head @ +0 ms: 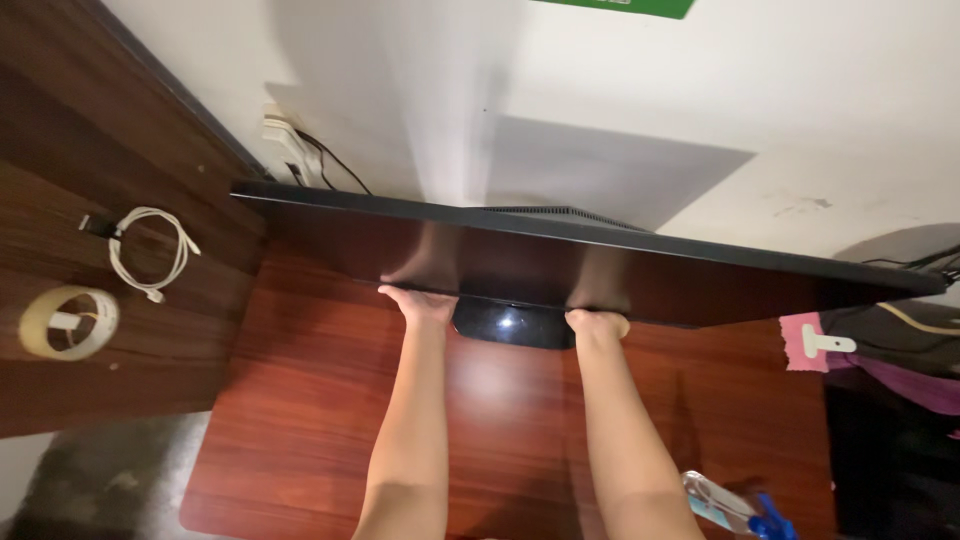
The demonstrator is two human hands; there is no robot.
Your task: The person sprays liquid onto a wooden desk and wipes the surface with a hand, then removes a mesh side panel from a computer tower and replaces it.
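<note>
Flat-screen TV sits tilted on the reddish wooden table, back toward the white wall. Left hand and right hand both grip its lower edge, either side of the glossy black stand. White cable and tape roll lie on the darker surface, well apart.

A coiled white cable and a tape roll lie far left; a spray bottle sits near right, a pink cloth beyond it.
</note>
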